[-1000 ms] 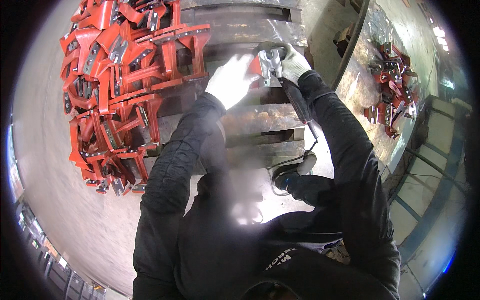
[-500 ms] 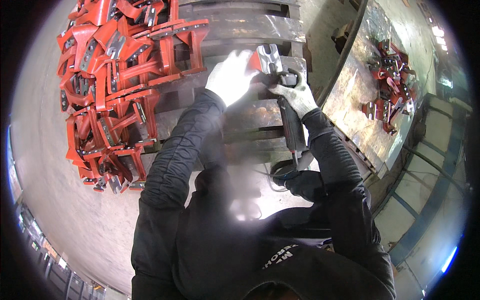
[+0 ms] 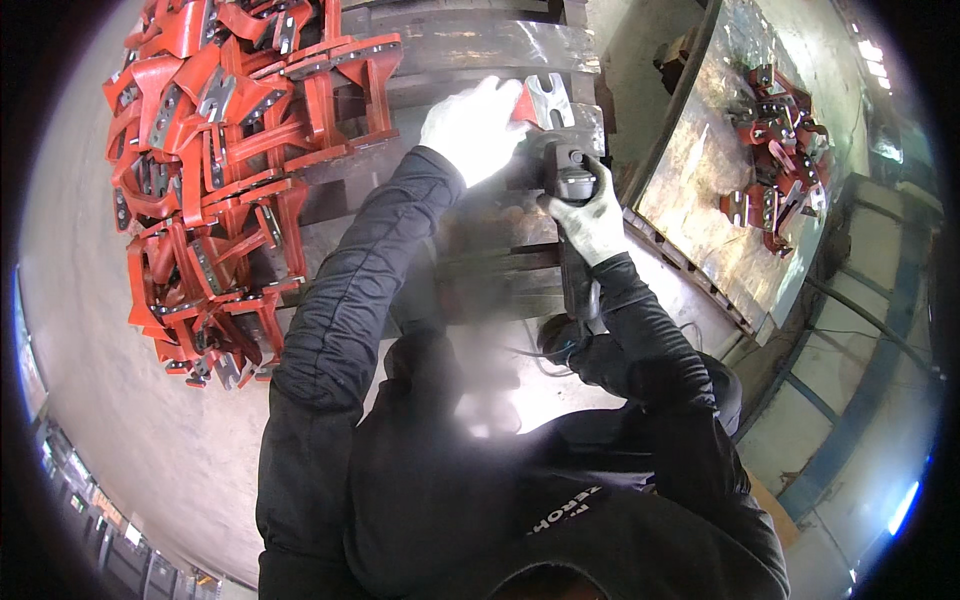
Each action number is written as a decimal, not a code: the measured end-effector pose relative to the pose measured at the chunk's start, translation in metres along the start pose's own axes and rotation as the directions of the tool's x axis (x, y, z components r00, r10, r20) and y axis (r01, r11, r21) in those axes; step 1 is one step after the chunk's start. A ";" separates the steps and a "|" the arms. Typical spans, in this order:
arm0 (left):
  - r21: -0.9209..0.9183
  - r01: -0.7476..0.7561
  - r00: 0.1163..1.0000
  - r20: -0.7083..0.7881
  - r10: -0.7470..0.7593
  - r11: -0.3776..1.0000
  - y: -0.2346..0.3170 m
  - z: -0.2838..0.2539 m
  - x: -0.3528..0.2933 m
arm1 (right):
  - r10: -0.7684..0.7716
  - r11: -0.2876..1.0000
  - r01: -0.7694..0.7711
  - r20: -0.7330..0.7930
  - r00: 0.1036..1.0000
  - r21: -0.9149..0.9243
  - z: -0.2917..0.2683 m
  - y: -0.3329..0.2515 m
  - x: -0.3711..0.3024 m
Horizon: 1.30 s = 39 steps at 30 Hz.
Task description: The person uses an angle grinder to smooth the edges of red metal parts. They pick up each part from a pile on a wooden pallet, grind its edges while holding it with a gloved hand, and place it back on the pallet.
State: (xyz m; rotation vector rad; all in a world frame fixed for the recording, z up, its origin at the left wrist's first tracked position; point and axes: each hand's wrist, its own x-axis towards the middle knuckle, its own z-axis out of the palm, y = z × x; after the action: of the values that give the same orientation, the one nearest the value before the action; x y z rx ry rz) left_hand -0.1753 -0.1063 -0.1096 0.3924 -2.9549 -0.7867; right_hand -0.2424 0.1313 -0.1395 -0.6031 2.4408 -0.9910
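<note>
My left hand [image 3: 474, 130], in a white glove bleached by glare, is closed on the red part of a metal bracket [image 3: 549, 102]. A bare, slotted steel end of that bracket points away from me, over the pallet's dark top. My right hand [image 3: 592, 218], also gloved, wraps around the head end of a dark angle grinder [image 3: 577, 265]. The grinder's body runs back toward me beneath my wrist. Its head sits just nearer to me than the slotted end and looks apart from it. The grinder's disc is hard to make out.
Red brackets [image 3: 215, 180] lie heaped on the left of the slatted pallet [image 3: 500, 215]. To the right, a metal-topped table [image 3: 690, 190] carries a smaller pile of dark red brackets [image 3: 778, 165]. A cable [image 3: 540, 352] hangs near my legs.
My right hand has drawn the grinder back toward me, away from the bracket's slotted end. My left hand and the bracket have shifted only slightly.
</note>
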 end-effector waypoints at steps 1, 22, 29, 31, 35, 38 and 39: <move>-0.005 -0.021 0.997 -0.078 0.021 1.000 -0.001 0.004 -0.003 | 0.019 1.000 -0.020 0.037 0.999 0.023 0.003 -0.006 -0.003; -0.020 0.007 0.997 -0.080 -0.008 1.000 -0.008 0.008 -0.009 | -0.107 0.978 0.141 0.210 0.972 -0.153 0.025 0.005 -0.001; 0.010 0.073 0.994 0.076 -0.073 0.997 -0.004 -0.002 -0.007 | -0.090 0.995 0.091 -0.033 0.995 0.051 0.020 0.033 0.011; 0.013 0.095 0.991 0.095 -0.096 0.995 -0.004 -0.003 -0.006 | 0.012 0.989 -0.016 -0.031 0.999 -0.146 0.008 0.013 0.010; -0.018 0.094 0.992 0.090 -0.092 0.995 -0.001 -0.005 -0.006 | -0.095 0.993 0.092 -0.034 0.995 -0.072 0.003 0.031 0.018; -0.002 0.067 0.998 0.013 -0.067 0.998 -0.006 0.004 -0.004 | -0.439 0.829 0.413 0.018 0.898 -0.377 0.015 0.030 0.048; -0.007 0.067 0.998 0.017 -0.067 0.998 -0.007 0.004 -0.004 | -0.559 0.743 0.463 -0.069 0.826 -0.483 0.023 0.016 0.053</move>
State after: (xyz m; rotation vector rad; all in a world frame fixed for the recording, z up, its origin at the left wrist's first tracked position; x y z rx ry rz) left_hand -0.1703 -0.1087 -0.1164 0.4897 -2.9670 -0.8119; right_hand -0.2761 0.1005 -0.1781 -1.4731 2.7801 -0.6855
